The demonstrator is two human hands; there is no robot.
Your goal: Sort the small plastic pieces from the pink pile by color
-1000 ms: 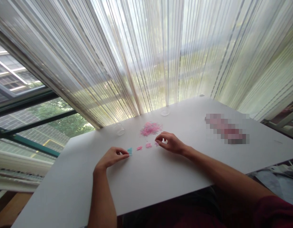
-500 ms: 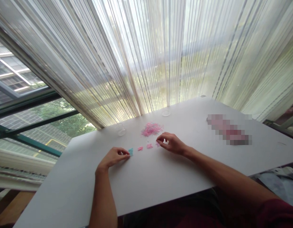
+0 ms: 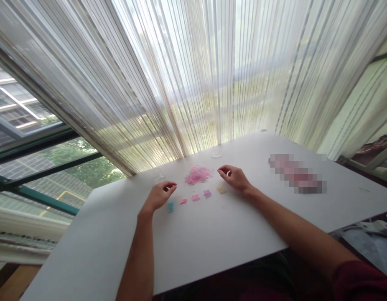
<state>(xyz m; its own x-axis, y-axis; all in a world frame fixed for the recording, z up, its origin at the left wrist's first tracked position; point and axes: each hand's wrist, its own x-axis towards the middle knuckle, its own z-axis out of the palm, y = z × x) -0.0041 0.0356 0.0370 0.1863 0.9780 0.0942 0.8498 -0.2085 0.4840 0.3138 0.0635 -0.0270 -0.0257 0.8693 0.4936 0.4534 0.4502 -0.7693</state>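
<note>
A loose pile of small thin pieces (image 3: 198, 175), mostly pink and purple, lies on the white table (image 3: 193, 238). In front of it runs a row of small colour groups: a teal group (image 3: 171, 206), a red-pink group (image 3: 184, 201), a pink group (image 3: 196, 197), a purple group (image 3: 207, 193) and a pale yellow group (image 3: 221, 189). My left hand (image 3: 162, 195) hovers left of the pile, above the teal group, thumb and fingers pinched together. Just right of the pile, my right hand (image 3: 235, 179) is also in a pinch. Anything between either hand's fingertips is too small to make out.
Two clear round objects, one at the back (image 3: 216, 154) and one behind my left hand (image 3: 156, 173), rest near the table's far edge. A blurred-out pinkish object (image 3: 296, 173) lies to the right. Sheer striped curtains (image 3: 199, 83) hang behind the table.
My left hand has lifted off the teal group and moved toward the pile. My right hand has left the purple group and shifted rightward and away from me, uncovering the pale yellow group.
</note>
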